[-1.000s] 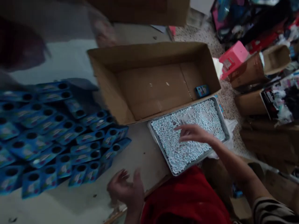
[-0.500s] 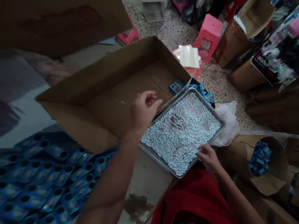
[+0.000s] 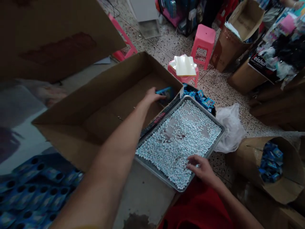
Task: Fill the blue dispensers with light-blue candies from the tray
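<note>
My left hand point(image 3: 151, 96) reaches into a large open cardboard box point(image 3: 107, 95) and grips a flat blue printed packet point(image 3: 165, 92) by its near end, inside the box's far right corner. The packet is a little blurred. My right hand point(image 3: 202, 168) hovers low over the near right edge of a metal tray point(image 3: 154, 176). Its fingers are bent, with a gap between thumb and forefinger. Many small pale blue and white pellets point(image 3: 181, 152) cover the tray, thinner towards its middle and far end. Whether the right fingers touch any pellets is unclear.
Rows of blue packets with dark round holes point(image 3: 35, 194) lie at the lower left. Behind the tray is a container of blue packets point(image 3: 202, 98). A carton of blue packets point(image 3: 271, 162), a clear plastic bag point(image 3: 228, 127) and pink stools point(image 3: 203, 38) stand around.
My left hand has moved forward into the box and taken hold of the blue packet that lay in its corner. My right hand has shifted slightly inward over the tray. The view has shifted.
</note>
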Tool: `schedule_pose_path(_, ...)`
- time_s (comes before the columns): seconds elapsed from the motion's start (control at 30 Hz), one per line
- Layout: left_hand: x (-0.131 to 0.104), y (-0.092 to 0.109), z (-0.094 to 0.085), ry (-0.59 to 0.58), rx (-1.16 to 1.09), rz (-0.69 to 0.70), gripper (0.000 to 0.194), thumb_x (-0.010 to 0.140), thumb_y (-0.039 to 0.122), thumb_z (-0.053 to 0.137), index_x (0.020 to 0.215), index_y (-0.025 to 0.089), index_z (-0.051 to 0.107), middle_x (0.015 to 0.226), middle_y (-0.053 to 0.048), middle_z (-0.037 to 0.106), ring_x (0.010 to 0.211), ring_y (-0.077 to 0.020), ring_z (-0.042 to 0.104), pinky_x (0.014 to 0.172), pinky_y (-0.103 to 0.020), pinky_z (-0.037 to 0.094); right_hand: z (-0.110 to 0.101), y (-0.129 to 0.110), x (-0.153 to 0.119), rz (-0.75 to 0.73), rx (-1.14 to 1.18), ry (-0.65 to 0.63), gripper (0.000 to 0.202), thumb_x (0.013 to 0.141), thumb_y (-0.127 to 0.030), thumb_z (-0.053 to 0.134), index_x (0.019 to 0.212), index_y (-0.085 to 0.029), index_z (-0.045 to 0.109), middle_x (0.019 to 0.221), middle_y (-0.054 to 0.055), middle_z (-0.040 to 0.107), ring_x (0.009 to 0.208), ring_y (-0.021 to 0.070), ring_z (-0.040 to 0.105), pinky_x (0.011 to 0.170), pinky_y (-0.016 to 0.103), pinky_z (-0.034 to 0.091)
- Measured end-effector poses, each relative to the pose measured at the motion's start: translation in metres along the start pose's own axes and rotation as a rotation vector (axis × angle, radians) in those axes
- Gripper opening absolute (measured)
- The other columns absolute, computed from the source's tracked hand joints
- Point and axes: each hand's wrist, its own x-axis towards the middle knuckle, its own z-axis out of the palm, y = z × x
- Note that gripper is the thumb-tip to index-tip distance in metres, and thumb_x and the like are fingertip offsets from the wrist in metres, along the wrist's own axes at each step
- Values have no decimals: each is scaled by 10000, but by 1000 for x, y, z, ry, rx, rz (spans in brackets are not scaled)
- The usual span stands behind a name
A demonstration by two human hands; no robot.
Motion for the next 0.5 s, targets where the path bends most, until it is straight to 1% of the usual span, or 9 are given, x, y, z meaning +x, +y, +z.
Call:
schedule_pose_path(0.03,-11,0,-14,68,30,-7,554,867,321,834,1210,-47,601,1257,-140,710,1101,-204,637,1028,-362,482,-10,-4,3,21,69,62,368,901,-524,811,1136,-245,758,949,32,757,866,207,699,835,356,555)
schedule_pose_path(0.07,-26,0,-28,170,55,-1,584,879,330,818,1264,-47,592,1225,-92,702,1081,-173,621,1032,-338,466,-20,-10,6,27,130,133,410,899,-550,804,1168,-248,740,940,27,744,862,202,689,831,349,552)
schedule_pose_path(0.13,-66,4,-51,329,22,63,592,856,316,830,1299,-7,606,1083,-2,677,966,-103,576,993,-288,461,-40,-27,16,0,216,262,505,877,-588,812,1244,-263,688,1007,35,733,899,202,684,844,344,557)
schedule_pose_path(0.2,-117,12,-57,331,-88,149,535,795,336,851,1225,89,649,937,49,635,844,-94,549,878,-238,478,-54,-46,27,-79,256,330,637,837,-608,843,1341,-286,621,1186,68,716,1012,220,693,903,363,573)
schedule_pose_path(0.23,-145,17,-52,264,-145,182,513,769,366,853,1183,133,658,895,53,629,810,-109,554,815,-231,480,-58,-56,32,-131,265,330,710,822,-618,853,1395,-298,582,1286,87,690,1080,234,690,940,380,577)
schedule_pose_path(0.3,-195,28,-28,34,-250,184,518,663,415,895,1071,189,669,843,43,635,762,-148,578,713,-248,486,-60,-73,42,-222,266,262,836,805,-630,861,1491,-314,504,1436,113,627,1201,264,670,1002,411,573)
schedule_pose_path(0.37,-234,35,11,-160,-341,85,497,615,417,909,1001,218,666,797,33,645,741,-182,610,672,-272,495,-61,-83,48,-256,199,179,855,810,-611,859,1524,-315,494,1458,107,625,1254,282,648,1037,421,551)
schedule_pose_path(0.43,-258,36,52,-261,-439,-33,486,610,414,909,987,229,665,818,26,675,768,-202,647,690,-289,527,-65,-87,53,-221,75,120,725,838,-565,838,1464,-305,581,1291,68,696,1138,266,664,983,394,538)
schedule_pose_path(0.5,-273,33,87,-271,-535,-146,496,615,411,909,1004,228,662,839,23,689,781,-204,666,719,-301,554,-76,-83,56,-166,-14,61,592,853,-507,815,1382,-292,660,1076,20,705,949,225,643,873,349,516)
